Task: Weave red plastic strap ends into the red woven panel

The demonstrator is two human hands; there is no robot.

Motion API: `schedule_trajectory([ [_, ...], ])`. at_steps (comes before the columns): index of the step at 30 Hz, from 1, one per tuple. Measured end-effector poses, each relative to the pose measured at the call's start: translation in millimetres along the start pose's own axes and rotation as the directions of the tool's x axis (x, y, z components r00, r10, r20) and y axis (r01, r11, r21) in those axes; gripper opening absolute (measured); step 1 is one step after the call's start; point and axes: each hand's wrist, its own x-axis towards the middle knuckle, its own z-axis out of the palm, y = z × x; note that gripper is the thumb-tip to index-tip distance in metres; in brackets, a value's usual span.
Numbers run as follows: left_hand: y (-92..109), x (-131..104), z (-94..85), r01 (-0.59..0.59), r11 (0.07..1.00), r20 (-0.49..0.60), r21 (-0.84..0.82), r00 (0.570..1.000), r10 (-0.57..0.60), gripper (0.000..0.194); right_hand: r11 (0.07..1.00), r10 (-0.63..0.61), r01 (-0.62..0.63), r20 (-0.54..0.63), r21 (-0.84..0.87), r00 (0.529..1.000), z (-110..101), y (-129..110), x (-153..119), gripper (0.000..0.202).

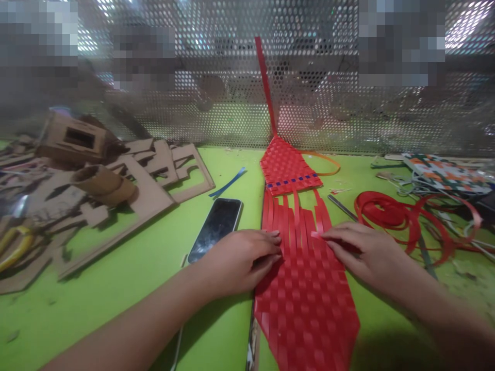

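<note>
1. Left hand: fingers half-curled on the red woven sheet's left edge; whether it grips cannot be told.
2. Sheet: between the hands, on the counter. Likely light, flexible, slick. Grasp dense weave; loose strips may slip.
3. Right hand: fingertips nearly closed, pinching a pale strip end.

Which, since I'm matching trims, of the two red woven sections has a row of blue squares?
The upper red section, near the perforated screen: blue squares cross its lower edge, while the lower section shows only red.
</note>
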Motion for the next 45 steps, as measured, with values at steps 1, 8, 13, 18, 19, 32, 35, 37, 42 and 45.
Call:
schedule_trajectory([
  [1, 0, 0, -0.1, 0.0, 1.0, -0.001, 0.001, 1.0, 0.0, 0.032, 1.0, -0.005, 0.005, -0.007, -0.006, 1.0, 1, 0, 0, 0.027],
  [8, 1, -1, 0.6, 0.003, 1.0, 0.004, 0.026, 1.0, -0.003, 0.031, 1.0, -0.009, 0.007, -0.06, -0.027, 0.998, 3, -3, 0, 0.031],
  [13, 1, 0, 1.0, 0.013, 0.999, 0.006, 0.037, 1.0, -0.013, 0.031, 0.996, -0.03, 0.019, -0.128, -0.085, 0.991, 8, -6, 1, 0.032],
  [18, 0, -1, 2.0, 0.001, 1.0, -0.004, 0.03, 1.0, -0.001, 0.03, 0.995, -0.056, 0.043, -0.14, -0.093, 0.989, 9, -6, 3, 0.03],
  [19, 0, -1, 2.1, 0.001, 1.0, -0.006, 0.027, 1.0, -0.001, 0.03, 0.996, -0.052, 0.042, -0.13, -0.079, 0.99, 8, -6, 4, 0.03],
  [32, 4, 1, -1.7, 0.017, 1.0, 0.017, 0.016, 1.0, -0.017, 0.031, 0.893, 0.289, -0.306, 0.101, 0.33, 0.952, 3, -2, 6, 0.014],
  [35, 6, 1, -1.3, 0.012, 0.999, 0.015, 0.04, 1.0, -0.013, 0.031, 0.799, 0.374, -0.389, 0.128, 0.459, 0.919, 8, 0, 5, 0.025],
  [37, 9, 2, -1.1, 0.012, 0.996, -0.009, 0.091, 1.0, -0.011, 0.032, 0.754, 0.411, -0.423, 0.141, 0.502, 0.901, 12, 0, 5, 0.032],
  [42, 21, 2, -0.8, -0.041, 0.989, 0.004, 0.141, 0.999, 0.041, 0.043, 0.744, 0.403, -0.434, 0.177, 0.507, 0.898, 14, -1, 4, 0.036],
  [45, 26, 3, 1.1, -0.064, 0.996, 0.128, 0.068, 0.99, 0.055, 0.056, 0.749, 0.386, -0.417, 0.172, 0.515, 0.906, 14, -6, 7, 0.039],
])
